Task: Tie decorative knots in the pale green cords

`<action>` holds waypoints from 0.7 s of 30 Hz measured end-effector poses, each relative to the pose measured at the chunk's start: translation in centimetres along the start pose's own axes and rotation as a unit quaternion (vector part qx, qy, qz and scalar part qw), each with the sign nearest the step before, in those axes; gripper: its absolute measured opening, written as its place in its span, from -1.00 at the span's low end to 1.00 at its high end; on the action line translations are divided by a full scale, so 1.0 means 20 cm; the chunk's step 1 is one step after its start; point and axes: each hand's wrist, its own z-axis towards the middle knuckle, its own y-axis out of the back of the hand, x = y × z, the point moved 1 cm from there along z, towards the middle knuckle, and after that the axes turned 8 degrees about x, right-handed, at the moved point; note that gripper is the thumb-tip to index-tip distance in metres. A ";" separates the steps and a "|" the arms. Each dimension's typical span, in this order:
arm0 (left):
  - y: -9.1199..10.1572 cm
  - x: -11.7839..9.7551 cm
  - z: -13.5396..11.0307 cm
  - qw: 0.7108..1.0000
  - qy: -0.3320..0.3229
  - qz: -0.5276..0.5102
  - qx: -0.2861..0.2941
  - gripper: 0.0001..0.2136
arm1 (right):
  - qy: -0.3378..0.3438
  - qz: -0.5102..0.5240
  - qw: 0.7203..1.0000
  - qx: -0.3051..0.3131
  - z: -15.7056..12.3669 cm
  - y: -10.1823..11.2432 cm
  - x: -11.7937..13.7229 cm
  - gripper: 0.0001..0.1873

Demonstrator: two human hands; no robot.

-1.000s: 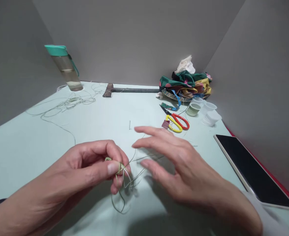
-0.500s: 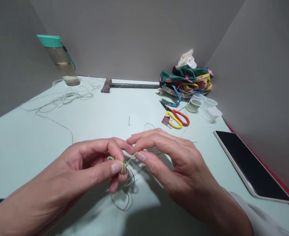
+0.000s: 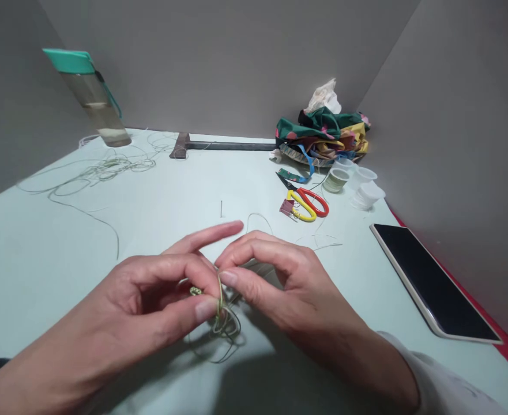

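Observation:
My left hand (image 3: 150, 302) pinches a small knotted piece of green and yellow cord (image 3: 196, 291) between thumb and fingers, with its index finger lifted away. Thin olive cord hangs below in loose loops (image 3: 224, 325). My right hand (image 3: 288, 294) is right next to the left, its thumb and index fingertips curved close around a strand (image 3: 219, 291) rising from the knot. Fingers hide part of the knot.
On the pale green table (image 3: 63, 230) lie tangled cord (image 3: 106, 167), red-and-yellow-handled scissors (image 3: 309, 204), a clip (image 3: 286, 207), and a fabric pile (image 3: 323, 135). Also there are plastic cups (image 3: 368, 195), a bottle (image 3: 91, 98), a dark-handled hammer (image 3: 223, 146), and a tablet (image 3: 435, 282).
My right hand has moved left from its open spread to the strand by the knot. My left index finger has lifted off. The view has drifted, shifting the table items up and left.

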 end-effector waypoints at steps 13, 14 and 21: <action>-0.01 0.02 0.01 0.994 0.030 -0.109 -0.007 -0.77 | -0.051 0.026 0.998 0.026 0.02 -0.02 -0.07 -0.87; -0.01 0.02 0.01 0.992 0.032 -0.119 -0.003 -0.79 | -0.043 0.015 0.999 0.025 0.02 -0.02 -0.07 -0.87; -0.01 -0.03 0.00 0.991 0.015 -0.116 -0.072 -0.78 | 0.016 -0.064 0.992 -0.110 -0.01 0.00 -0.02 -0.90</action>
